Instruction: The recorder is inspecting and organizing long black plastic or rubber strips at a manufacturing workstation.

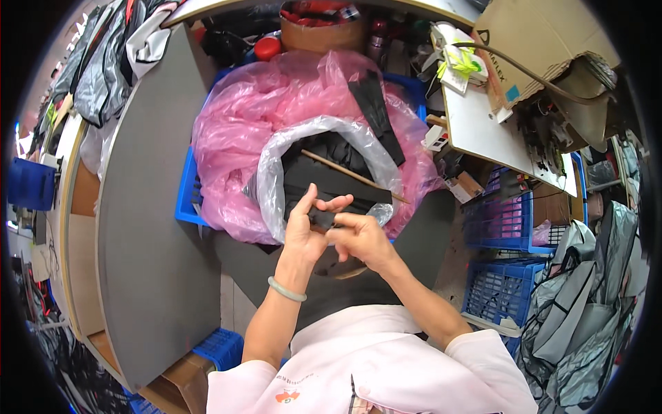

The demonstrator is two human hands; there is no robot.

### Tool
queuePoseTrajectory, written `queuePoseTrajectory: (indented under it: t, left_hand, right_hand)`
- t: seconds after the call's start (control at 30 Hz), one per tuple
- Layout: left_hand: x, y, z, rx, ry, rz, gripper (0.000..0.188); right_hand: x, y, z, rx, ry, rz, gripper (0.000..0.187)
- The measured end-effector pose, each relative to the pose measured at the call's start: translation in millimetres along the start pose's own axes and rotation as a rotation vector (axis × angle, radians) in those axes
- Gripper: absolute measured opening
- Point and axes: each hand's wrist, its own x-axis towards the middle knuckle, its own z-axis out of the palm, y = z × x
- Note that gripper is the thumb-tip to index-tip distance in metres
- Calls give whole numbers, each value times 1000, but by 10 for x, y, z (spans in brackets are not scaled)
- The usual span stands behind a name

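Observation:
My left hand (305, 228) and my right hand (363, 239) meet in front of my chest, above the near rim of a clear plastic bag (271, 162). Between them is a small black piece (322, 218), which looks like cloth, mostly covered by the fingers. The left palm is turned up, index finger raised and the others curled around the piece. My right fingertips pinch its near side. Beyond the hands, black fabric pieces (317, 176) fill the bag, and a thin wooden stick (345, 170) lies slanted across them.
Pink plastic sheeting (234, 131) spreads around the bag inside a blue crate (185, 190). A grey panel (148, 207) stands at left. To the right are a white tabletop (483, 131), stacked blue crates (500, 286) and silver-grey covers (586, 303). A cardboard drum (321, 36) stands behind.

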Motion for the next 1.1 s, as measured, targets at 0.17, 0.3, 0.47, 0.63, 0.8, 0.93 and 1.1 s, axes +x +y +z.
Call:
queuePoseTrajectory:
  t: [0.17,0.3,0.47,0.63,0.8,0.93,1.1]
  left_hand:
    - [-83,-112,22,-12,10,11,35]
    - [2,-251,-136,87,-63,33,28]
    - [51,-95,-165,193,0,-67,30]
    - [201,-263,-332,106,37,156,38]
    - [294,-243,-424,77,38,-1,38]
    - [207,21,-417,-97,264,33,41]
    - [222,-65,-397,-131,298,1,43]
  right_hand:
    - [21,277,32,-279,195,-244,9]
    - [77,443,34,-808,275,-714,8]
    - [27,274,-131,-928,-106,-392,22]
    - [150,417,-75,-1200,-19,-435,25]
    - [390,565,8,-1262,-32,-420,11]
    - [240,571,40,-1202,-132,-441,14]
    - [9,580,55,-1098,-76,-452,27]
